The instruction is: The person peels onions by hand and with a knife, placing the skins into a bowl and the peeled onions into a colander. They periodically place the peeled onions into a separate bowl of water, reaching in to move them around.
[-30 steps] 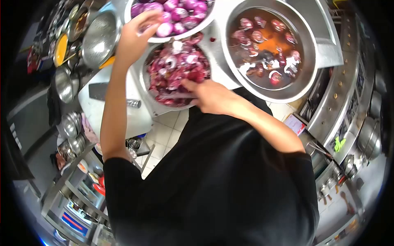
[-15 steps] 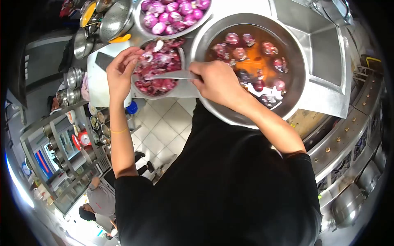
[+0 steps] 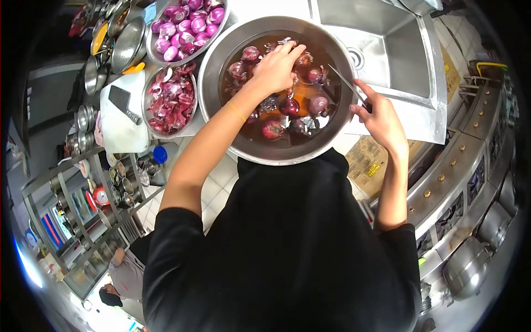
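Observation:
My left hand [image 3: 275, 71] is over the water in a big steel basin [image 3: 213, 83], fingers spread and reaching down among unpeeled red onions [image 3: 271, 129]. Its fingertips are near or on an onion; whether they touch it is hard to tell. My right hand [image 3: 380, 119] is closed round the handle of a knife [image 3: 346, 83], whose blade points up and left across the basin's right rim. Left of the basin, a bowl [image 3: 194, 105] holds onion skins [image 3: 170, 98]. Behind it, a colander [image 3: 221, 26] is full of peeled purple onions [image 3: 185, 26].
A cleaver [image 3: 123, 103] lies on a white cutting board [image 3: 119, 135] at the left. To the right is a steel sink [image 3: 381, 55], with a stove [image 3: 451, 171] beyond it. Steel bowls [image 3: 128, 45] crowd the far left. Another person [image 3: 124, 274] is at lower left.
My left hand has gone from the skin bowl into the basin, dropping the skin it held. My right hand has carried the knife right, to the basin's far rim. The view has shifted right.

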`<state>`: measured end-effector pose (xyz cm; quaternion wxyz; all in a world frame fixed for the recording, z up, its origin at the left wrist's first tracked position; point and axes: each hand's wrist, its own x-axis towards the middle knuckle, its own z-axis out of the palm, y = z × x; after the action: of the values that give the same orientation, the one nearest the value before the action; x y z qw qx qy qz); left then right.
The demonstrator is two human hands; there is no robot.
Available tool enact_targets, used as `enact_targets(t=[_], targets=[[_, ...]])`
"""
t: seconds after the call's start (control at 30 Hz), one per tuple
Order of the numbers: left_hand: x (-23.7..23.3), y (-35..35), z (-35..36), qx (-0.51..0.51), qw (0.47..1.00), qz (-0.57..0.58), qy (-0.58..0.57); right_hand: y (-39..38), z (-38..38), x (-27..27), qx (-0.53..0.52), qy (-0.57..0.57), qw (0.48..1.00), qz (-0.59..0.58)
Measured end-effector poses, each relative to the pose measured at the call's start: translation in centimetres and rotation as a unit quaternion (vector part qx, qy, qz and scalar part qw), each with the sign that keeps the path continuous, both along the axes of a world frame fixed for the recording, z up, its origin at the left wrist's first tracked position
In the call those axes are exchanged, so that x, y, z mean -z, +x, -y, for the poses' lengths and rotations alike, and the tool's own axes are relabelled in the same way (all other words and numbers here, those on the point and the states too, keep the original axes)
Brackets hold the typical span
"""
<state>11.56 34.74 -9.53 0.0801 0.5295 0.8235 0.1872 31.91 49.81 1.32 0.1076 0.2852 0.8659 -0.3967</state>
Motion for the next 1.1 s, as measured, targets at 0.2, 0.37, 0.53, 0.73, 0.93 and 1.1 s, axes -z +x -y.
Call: enact_targets(t=[0.2, 0.37, 0.53, 0.73, 0.93, 1.1], targets=[[0.0, 0.0, -2.9, -0.101, 0.987, 0.113, -0.057, 3.0, -0.3, -0.3, 0.029, 0.020, 0.997, -0.068], [-7.9, -0.8, 1.2, -0.127, 0.988, 0.077, 0.048, 4.0, -0.4, -0.4, 0.090, -0.015, 0.982, -0.168], [-14.2, -2.9, 3.8, -0.008, 0.814, 0.486, 0.319, 3.1, 0.6, -1.1, 0.090, -0.067, 0.973, -0.203], [-7.4, -1.5, 2.4, 0.066, 0.919, 0.377, 0.095, 1.8, 2.9, -3.4, 0.096, -0.045, 0.961, -0.254], [-10.9, -0.1, 4.9, 0.017, 0.975, 0.198, 0.104, 1.2, 8.4, -4.2, 0.156, -0.015, 0.941, -0.300], [-8.9, -7.2, 10.1, 0.002, 0.882, 0.417, 0.221, -2.4, 14.2, -0.7, 0.208, 0.067, 0.935, -0.280]])
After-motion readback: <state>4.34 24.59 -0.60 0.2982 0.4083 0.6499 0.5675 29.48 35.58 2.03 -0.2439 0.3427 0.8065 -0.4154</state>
